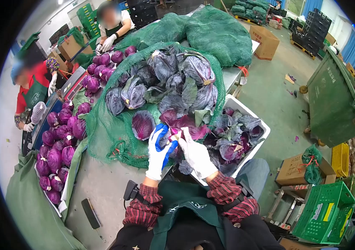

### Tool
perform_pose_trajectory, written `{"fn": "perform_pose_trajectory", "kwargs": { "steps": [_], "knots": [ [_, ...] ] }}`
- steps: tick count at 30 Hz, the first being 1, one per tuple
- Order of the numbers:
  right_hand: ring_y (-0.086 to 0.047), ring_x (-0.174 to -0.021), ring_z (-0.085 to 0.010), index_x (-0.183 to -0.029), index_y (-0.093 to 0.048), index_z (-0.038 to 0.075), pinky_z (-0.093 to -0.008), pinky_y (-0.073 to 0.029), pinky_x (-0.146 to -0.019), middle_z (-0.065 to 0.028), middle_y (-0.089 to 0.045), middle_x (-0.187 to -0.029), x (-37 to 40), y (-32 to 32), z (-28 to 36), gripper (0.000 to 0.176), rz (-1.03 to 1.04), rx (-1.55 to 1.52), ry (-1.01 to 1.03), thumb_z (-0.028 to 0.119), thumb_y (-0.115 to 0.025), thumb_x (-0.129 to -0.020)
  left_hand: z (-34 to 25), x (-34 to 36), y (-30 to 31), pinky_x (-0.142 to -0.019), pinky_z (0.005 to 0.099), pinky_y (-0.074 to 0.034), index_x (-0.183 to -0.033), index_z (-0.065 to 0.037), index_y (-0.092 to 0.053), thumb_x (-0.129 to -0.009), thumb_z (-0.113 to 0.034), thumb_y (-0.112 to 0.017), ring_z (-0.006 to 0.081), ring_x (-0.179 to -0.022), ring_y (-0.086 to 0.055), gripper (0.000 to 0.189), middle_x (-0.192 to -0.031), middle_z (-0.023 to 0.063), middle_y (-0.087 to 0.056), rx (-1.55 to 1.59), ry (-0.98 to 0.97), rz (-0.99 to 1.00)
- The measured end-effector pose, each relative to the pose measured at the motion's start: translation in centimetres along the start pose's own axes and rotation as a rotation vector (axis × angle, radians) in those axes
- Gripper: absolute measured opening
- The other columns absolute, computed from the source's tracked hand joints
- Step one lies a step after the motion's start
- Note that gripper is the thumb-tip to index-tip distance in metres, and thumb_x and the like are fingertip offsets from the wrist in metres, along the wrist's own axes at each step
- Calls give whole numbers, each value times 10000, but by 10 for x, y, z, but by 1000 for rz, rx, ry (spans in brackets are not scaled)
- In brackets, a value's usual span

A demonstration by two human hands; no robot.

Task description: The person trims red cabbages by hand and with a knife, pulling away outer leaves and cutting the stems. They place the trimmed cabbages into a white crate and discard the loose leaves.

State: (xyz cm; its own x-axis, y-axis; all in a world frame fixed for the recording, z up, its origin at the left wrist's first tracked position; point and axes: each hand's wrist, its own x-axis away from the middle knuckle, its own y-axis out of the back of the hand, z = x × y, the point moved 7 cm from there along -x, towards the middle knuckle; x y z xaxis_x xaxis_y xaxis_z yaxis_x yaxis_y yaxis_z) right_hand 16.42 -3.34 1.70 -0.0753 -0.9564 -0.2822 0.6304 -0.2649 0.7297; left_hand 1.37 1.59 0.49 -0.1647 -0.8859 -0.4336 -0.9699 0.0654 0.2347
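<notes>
Both hands meet in the middle, at the front edge of an open green mesh sack (102, 129) full of dark purple cabbages (173, 71). My left hand (158, 150), in a white glove with blue on the palm and fingers, is curled around a purple cabbage, mostly hidden by the fingers. My right hand (196, 156), in a white glove, pinches at the pale stem end and purple leaves (185, 124) of that cabbage. Just left of them a loose cabbage (143, 125) lies on the mesh. Below right stands a white bin (252, 154) of loose outer leaves (231, 146).
Peeled purple cabbages (60, 141) fill a cloth-lined container at left. A knife (90, 213) lies on the metal table (115, 183). Two people (117, 27) work across the table and at far left. Green crate (325, 212) and wheeled green bin (336, 96) stand right.
</notes>
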Motion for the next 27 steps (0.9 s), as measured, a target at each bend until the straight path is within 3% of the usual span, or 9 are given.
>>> {"fn": "perform_pose_trajectory", "kwargs": {
  "steps": [5,8,11,13,17,19,21,23,27],
  "knots": [
    [-637,-597,-327,-1232,-527,38,-422,-487,-486,-167,-640,-717,-11,-14,0,367,-131,85,120,306,-462,-990,-6,0,1,-1050,379,-391,-1237,-12,-575,-743,-143,-799,278,-1234,-489,558,-1325,149,-507,2,67,-67],
    [-647,-668,-369,-1047,-538,37,-461,-506,-587,-182,-648,-741,-30,-12,-9,356,42,78,-168,360,-393,-1008,-9,-3,-4,-1064,367,-380,-1247,-13,-548,-766,-126,-774,253,-1242,-490,543,-1355,135,-489,-105,-9,-17],
    [-650,-781,-378,-893,-609,35,-485,-500,-679,-222,-650,-773,-45,-25,-65,453,-260,98,67,361,-323,-1026,-20,9,-4,-1077,367,-365,-1258,-8,-542,-760,-117,-777,253,-1262,-472,562,-1358,135,-488,59,-45,-14],
    [-651,-795,-379,-851,-637,12,-492,-500,-686,-227,-661,-819,-53,-38,-101,520,63,145,-112,378,-312,-1027,-19,11,6,-1095,366,-343,-1281,-9,-529,-760,-95,-770,248,-1287,-450,581,-1373,133,-485,-14,-9,38],
    [-654,-738,-398,-922,-636,-13,-493,-504,-644,-229,-667,-821,-52,-27,-87,545,80,153,-172,435,-339,-1012,5,14,25,-1110,344,-320,-1372,5,-446,-779,-75,-746,221,-1300,-438,669,-1410,120,-466,298,235,23],
    [-658,-706,-383,-1098,-586,-6,-451,-503,-570,-210,-671,-796,-46,-15,-53,465,-247,166,78,425,-450,-988,4,11,28,-1116,339,-311,-1378,11,-450,-777,-80,-744,221,-1312,-429,675,-1425,122,-454,306,270,55],
    [-658,-710,-382,-1229,-520,55,-448,-505,-591,-196,-669,-778,-42,0,-26,444,45,-155,-105,420,-479,-979,2,3,28,-1118,336,-306,-1376,11,-459,-777,-82,-740,220,-1321,-421,668,-1434,121,-446,255,236,135],
    [-651,-722,-375,-1321,-483,166,-436,-506,-701,-201,-655,-790,-37,-4,-22,489,176,-277,-93,479,-506,-947,-2,-9,22,-1122,335,-293,-1372,0,-484,-787,-92,-723,220,-1346,-400,639,-1452,106,-435,194,199,273],
    [-661,-850,-363,-1299,-550,94,-438,-495,-761,-206,-677,-899,-33,-18,-29,539,265,-412,-184,498,-486,-949,-13,-26,10,-1112,358,-306,-1380,-37,-493,-836,-148,-688,229,-1329,-415,589,-1434,98,-457,65,191,392]
  ]
}}
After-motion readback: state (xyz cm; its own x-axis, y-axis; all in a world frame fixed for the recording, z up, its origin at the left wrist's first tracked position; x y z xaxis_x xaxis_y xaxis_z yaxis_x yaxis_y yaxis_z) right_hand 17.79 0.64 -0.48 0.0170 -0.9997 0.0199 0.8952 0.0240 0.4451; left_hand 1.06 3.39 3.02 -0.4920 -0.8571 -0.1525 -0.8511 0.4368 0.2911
